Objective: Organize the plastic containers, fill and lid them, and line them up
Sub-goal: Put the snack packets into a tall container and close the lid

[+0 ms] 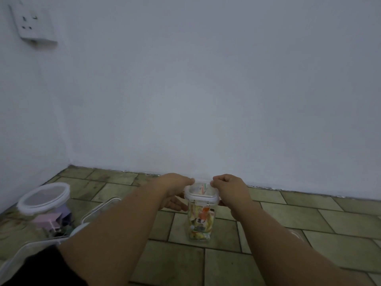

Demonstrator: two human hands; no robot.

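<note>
Tall square container (201, 223) stands upright on the tiled floor (299, 213), close to the foot of the wall (206, 100); packed with coloured wrapped pieces. White-rimmed lid (201, 195) sits on its top, 1 front clasp visible. Left hand (175, 187) grips the lid's left edge, fingers curled over it; right hand (228, 188) grips the right edge likewise. Well to the left: 1 round lidded tub (44, 198) holding pink and purple items, with a clear rectangular box (101, 207) just beside it, partly hidden by the left forearm. Wall socket (31, 21) at upper left
</note>
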